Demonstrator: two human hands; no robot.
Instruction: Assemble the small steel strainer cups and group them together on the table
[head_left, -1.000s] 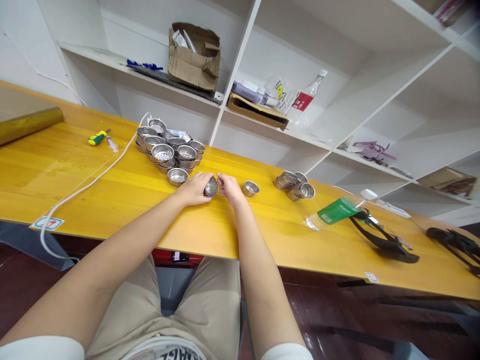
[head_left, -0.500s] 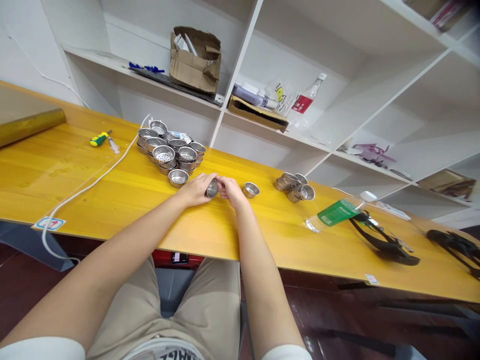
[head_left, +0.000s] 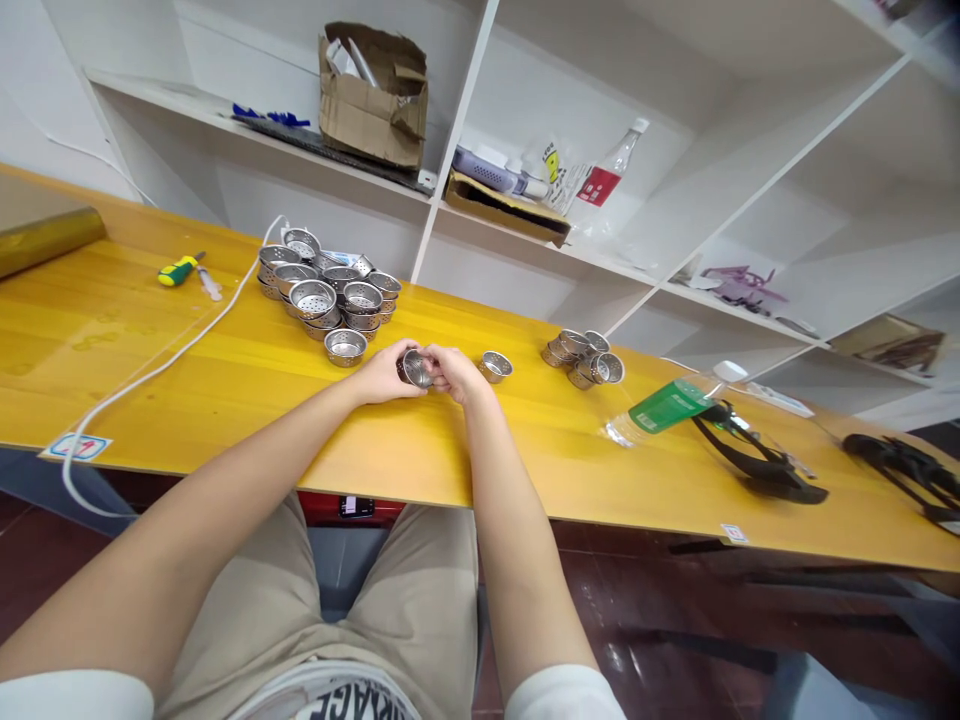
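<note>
Between my hands, just above the table, is a small perforated metal strainer cup (head_left: 415,368), tilted with its mouth towards me. My left hand (head_left: 386,374) is wrapped round its left side. The fingers of my right hand (head_left: 452,371) are bent together at its right edge; the fingertips are partly hidden by the cup. A single metal cup (head_left: 496,367) stands on the table right of my right hand. Left of my hands is a large stacked pile of such cups (head_left: 313,299), with one cup (head_left: 346,347) at its front.
A smaller group of cups (head_left: 577,357) stands to the right. Beyond it lies a green-labelled bottle (head_left: 671,405) and black straps (head_left: 757,460). A white cable (head_left: 176,372) crosses the left of the table (head_left: 420,465), near a screwdriver (head_left: 178,270). White shelves (head_left: 517,265) rise behind.
The held cup has turned so that more of its inside faces me. Both hands stay together around it. The whole view has shifted slightly.
</note>
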